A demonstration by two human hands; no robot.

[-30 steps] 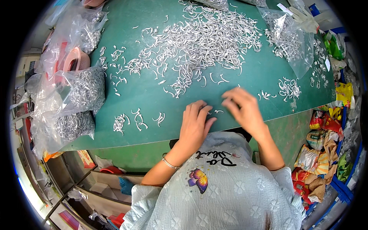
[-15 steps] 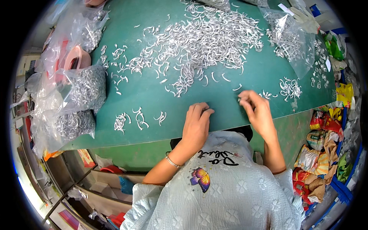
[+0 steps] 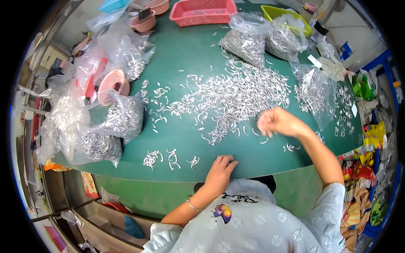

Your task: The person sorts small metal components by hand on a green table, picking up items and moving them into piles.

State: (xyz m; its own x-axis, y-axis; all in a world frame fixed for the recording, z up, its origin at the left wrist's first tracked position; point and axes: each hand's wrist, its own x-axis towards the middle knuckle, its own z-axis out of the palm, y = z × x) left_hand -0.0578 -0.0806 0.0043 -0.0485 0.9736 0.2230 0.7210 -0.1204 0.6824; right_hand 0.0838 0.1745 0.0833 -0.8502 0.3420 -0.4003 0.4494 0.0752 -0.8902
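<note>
A wide heap of small curved silver metal pieces (image 3: 240,92) covers the middle of the green table (image 3: 177,130). At its near right edge is my right hand (image 3: 276,122), fingers pointing down and blurred by motion; whether they hold a piece is not visible. My left hand (image 3: 220,170) rests at the table's front edge, fingers curled and close together, with anything inside hidden. Left of it lie a few pieces (image 3: 193,162), a short row of pieces (image 3: 173,159) and a small cluster (image 3: 152,159). Another few pieces (image 3: 291,147) lie below my right forearm.
Clear bags of metal pieces (image 3: 124,116) crowd the left side, beside a pink cup (image 3: 114,86). At the back stand a pink tray (image 3: 203,12), filled bags (image 3: 244,44) and a yellow-green basket (image 3: 274,12). An open bag (image 3: 314,90) and ring-like pieces (image 3: 344,111) lie right.
My right hand has moved up from near the front edge to the heap. My left hand stays at the front edge. The view has tilted up, showing more of the table's back.
</note>
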